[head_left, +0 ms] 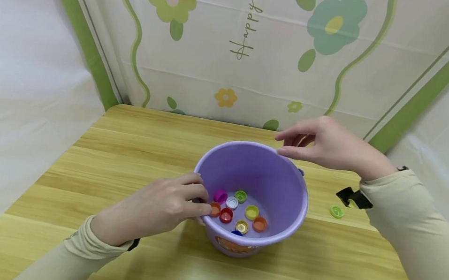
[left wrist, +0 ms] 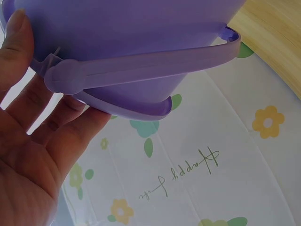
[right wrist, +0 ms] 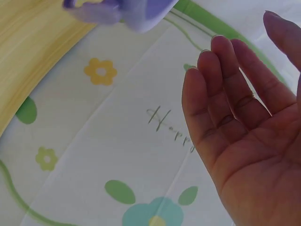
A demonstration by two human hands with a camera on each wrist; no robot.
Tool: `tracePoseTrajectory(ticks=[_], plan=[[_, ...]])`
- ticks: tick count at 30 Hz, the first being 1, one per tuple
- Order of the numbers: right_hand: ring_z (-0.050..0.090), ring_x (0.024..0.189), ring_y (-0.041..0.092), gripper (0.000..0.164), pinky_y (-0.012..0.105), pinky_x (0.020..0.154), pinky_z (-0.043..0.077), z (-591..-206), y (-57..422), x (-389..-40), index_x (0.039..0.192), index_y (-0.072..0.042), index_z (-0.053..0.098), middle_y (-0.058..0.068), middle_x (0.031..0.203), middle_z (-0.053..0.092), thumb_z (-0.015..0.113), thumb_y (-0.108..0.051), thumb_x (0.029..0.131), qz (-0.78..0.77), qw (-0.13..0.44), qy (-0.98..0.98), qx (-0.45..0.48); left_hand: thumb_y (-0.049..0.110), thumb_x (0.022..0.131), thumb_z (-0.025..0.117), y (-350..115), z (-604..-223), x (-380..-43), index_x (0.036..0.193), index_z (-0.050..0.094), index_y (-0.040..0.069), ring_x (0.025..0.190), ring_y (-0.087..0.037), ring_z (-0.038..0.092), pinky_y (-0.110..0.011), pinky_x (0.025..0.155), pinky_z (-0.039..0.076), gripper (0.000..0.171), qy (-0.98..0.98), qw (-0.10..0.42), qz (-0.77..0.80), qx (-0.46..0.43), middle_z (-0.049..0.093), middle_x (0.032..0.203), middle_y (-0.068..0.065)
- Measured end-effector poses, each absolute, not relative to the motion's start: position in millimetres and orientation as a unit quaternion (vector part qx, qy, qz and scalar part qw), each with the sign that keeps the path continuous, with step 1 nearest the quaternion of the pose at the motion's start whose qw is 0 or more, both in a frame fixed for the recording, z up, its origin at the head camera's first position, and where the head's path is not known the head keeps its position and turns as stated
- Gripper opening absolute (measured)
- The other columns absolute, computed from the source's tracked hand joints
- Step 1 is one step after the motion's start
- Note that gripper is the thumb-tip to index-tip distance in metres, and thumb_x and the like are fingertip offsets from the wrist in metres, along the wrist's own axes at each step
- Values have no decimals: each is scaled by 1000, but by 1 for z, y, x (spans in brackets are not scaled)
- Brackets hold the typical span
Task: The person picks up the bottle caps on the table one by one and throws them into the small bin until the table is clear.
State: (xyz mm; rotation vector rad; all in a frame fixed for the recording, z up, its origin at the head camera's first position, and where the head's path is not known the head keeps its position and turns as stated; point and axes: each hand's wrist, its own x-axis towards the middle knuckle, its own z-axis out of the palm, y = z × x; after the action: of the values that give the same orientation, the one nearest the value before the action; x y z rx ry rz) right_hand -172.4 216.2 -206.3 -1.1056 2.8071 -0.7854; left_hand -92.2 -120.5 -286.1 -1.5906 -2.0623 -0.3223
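A purple bucket [head_left: 268, 176] stands on the wooden table, with several coloured bottle caps on its floor, among them a red cap [head_left: 226, 215], a white cap [head_left: 232, 202] and a yellow cap [head_left: 251, 211]. The near rim partly hides a blue cap [head_left: 236, 232]. My left hand [head_left: 160, 207] grips the bucket's left rim, close to the handle [left wrist: 155, 67] seen in the left wrist view. Above the far right rim hovers my right hand [head_left: 326, 144]; the right wrist view shows its palm [right wrist: 263, 165] bare and the fingers fairly straight.
To the bucket's right, a light green cap [head_left: 336, 211] lies on the table [head_left: 142, 148]. Behind the table hangs a flower-printed white cloth [head_left: 201, 61], and pale sheets [head_left: 23, 85] close off both sides. A black strap end [head_left: 354, 198] dangles from the right wrist.
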Motion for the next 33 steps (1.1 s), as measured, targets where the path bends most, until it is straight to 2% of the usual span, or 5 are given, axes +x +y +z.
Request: tracePoseTrajectory(ticks=[13, 22, 26, 33], plan=[[69, 82, 11, 19, 25, 72, 57, -230, 267, -173, 105, -18, 77, -5, 96, 73, 78, -25, 88, -257, 8, 934, -249, 5, 80, 80, -122, -286, -92, 100, 78, 16, 92, -16, 59, -21, 67, 55, 23, -764, 249, -122, -582, 64, 93, 2], [70, 87, 16, 28, 27, 69, 56, -265, 304, -177, 112, -16, 75, -1, 103, 73, 73, -36, 91, -241, 32, 948, -205, 6, 81, 80, -122, -286, -92, 101, 78, 17, 92, -16, 59, -21, 66, 55, 23, -763, 250, -122, -583, 64, 93, 2], [68, 84, 14, 29, 27, 67, 55, -284, 322, -178, 111, -14, 75, -3, 96, 73, 75, -34, 90, -215, 30, 954, -204, 8, 81, 79, -122, -286, -93, 101, 78, 17, 91, -16, 59, -21, 67, 55, 22, -759, 255, -122, -587, 64, 92, 3], [64, 79, 10, 33, 26, 67, 54, -316, 354, -178, 110, -6, 74, -8, 86, 68, 78, -30, 88, -194, 62, 958, -202, 10, 80, 80, -121, -286, -93, 101, 78, 18, 91, -15, 59, -20, 66, 55, 22, -761, 253, -119, -586, 64, 91, 3]])
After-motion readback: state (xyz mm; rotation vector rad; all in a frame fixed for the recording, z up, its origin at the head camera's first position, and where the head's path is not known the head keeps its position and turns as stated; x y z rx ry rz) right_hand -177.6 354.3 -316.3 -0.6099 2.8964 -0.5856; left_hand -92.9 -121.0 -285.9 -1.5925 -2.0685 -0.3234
